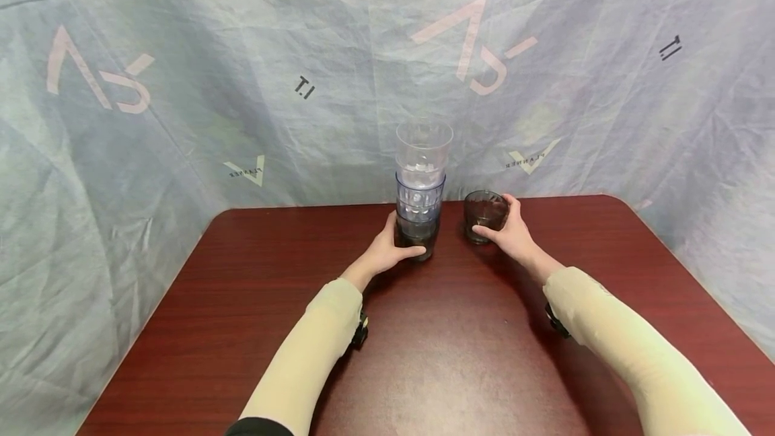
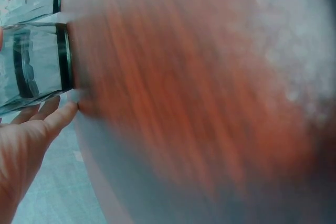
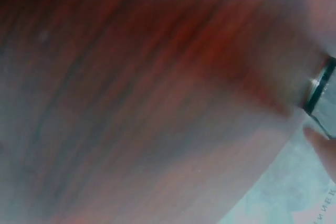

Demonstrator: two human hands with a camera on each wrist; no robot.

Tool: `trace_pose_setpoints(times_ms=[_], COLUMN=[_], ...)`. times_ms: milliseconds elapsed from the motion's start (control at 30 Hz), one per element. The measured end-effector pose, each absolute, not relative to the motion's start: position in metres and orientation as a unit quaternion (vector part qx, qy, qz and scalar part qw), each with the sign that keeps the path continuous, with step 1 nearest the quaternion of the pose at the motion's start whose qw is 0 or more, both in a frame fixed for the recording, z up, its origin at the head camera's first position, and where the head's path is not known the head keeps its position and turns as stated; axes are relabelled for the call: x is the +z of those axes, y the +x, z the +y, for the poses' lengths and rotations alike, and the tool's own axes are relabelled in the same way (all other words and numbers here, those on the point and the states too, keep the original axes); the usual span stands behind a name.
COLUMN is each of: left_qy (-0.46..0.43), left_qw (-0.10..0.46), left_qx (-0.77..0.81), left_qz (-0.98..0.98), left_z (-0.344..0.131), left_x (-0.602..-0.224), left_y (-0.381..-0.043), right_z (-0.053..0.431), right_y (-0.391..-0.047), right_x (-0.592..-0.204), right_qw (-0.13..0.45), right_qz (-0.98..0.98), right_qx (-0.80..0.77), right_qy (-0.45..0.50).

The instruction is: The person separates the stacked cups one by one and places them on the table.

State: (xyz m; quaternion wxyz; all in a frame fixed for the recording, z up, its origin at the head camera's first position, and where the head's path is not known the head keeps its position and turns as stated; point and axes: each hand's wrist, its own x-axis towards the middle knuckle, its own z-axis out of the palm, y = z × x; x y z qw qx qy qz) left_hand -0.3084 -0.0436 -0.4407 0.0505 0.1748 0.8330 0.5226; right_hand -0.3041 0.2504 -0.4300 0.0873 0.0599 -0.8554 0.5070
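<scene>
Fingers of both hands curl around cups on the worktop (image 1: 436,362): the left hand (image 1: 386,249) grips the tall stack (image 1: 420,197) low, perhaps for steadiness; the right hand (image 1: 514,234) holds the single dark cup (image 1: 486,210) nearby. Far fingertips are hidden; the right wrist view cuts this cup off.

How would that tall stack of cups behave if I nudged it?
The stack would probably tip if nudged high up, being tall, narrow and seemingly widest at the clear cup on top. The left grip holds it low, so the top may wobble. It looks smooth and glossy, so it could be slippery.
</scene>
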Motion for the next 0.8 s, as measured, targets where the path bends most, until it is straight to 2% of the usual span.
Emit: trace_pose_setpoints(times_ms=[167,333,600,800], left_qy=[0.172,0.173,0.173,0.17], left_qw=[0.05,0.05,0.053,0.049], left_qx=[0.522,0.522,0.524,0.528], left_qz=[0.834,0.834,0.832,0.83], left_z=[-0.043,-0.043,-0.042,-0.043], left_x=[-0.44,-0.439,-0.439,-0.441], left_y=[-0.307,-0.306,-0.307,-0.308], right_z=[0.25,0.242,0.206,0.186], right_y=[-0.301,-0.295,-0.273,-0.285], right_x=[-0.412,-0.374,-0.305,-0.294], right_qw=[0.127,0.162,0.16,0.156], right_qz=[-0.854,-0.836,-0.773,-0.759], right_qx=[0.5,0.512,0.573,0.576], right_qy=[0.066,0.113,0.22,0.259])
